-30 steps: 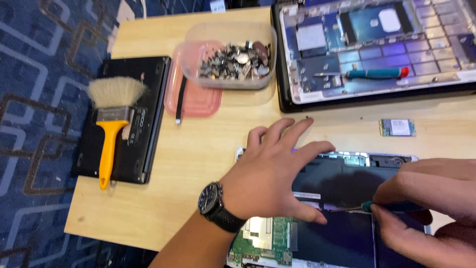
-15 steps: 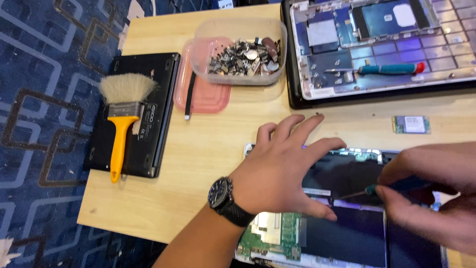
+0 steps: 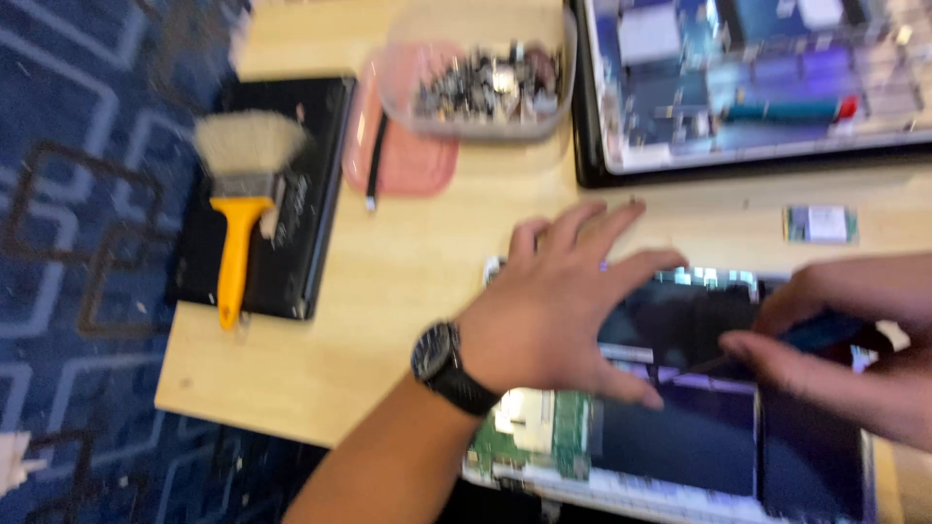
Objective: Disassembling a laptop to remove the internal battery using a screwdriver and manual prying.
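Note:
An opened laptop base [image 3: 670, 437] lies at the near edge of a wooden table [image 3: 408, 281], its dark battery and green circuit board showing. My left hand [image 3: 558, 306], a black watch on the wrist, rests flat with spread fingers on the laptop's left part. My right hand [image 3: 845, 344] comes in from the right and pinches a thin screwdriver with a blue handle [image 3: 815, 335], its tip down on the laptop's inside. The frame is blurred.
A yellow-handled brush [image 3: 243, 204] lies on a black flat device [image 3: 282, 194] at left. A clear tub of small metal parts [image 3: 485, 82] stands on a pink lid [image 3: 403, 160]. Another opened laptop [image 3: 767, 87] lies behind, a small chip card [image 3: 820, 223] near it. Blue carpet lies left.
The view has shifted, so everything sits further right and lower in frame. My left hand stays spread on the laptop; my right hand keeps the screwdriver at about the same spot.

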